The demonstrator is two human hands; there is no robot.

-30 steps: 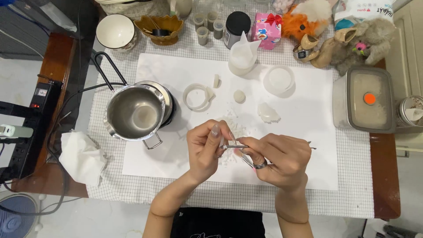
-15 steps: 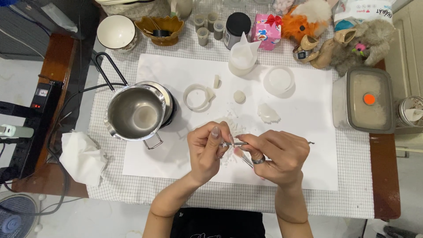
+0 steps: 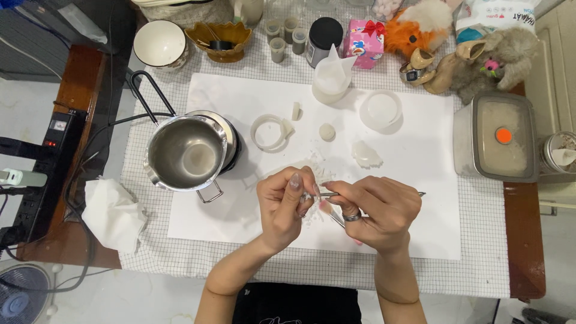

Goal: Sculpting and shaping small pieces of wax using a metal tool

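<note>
Over the white paper sheet (image 3: 240, 228), well clear of its edges, the left hand (image 3: 285, 204) is pinching what looks like a small white piece, and the right hand (image 3: 375, 210) is closing its fingers on a thin metal pick (image 3: 331, 194).

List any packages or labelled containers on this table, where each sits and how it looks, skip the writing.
Pink gift box: back edge, centre; small, boxy, red bow.
White bag: back right corner; printed pouch, teal mark.
Lidded tub: right side; rectangular, clear with grey contents, round orange sticker.
Black-lidded jar: left of the pink box; cylindrical.
</note>
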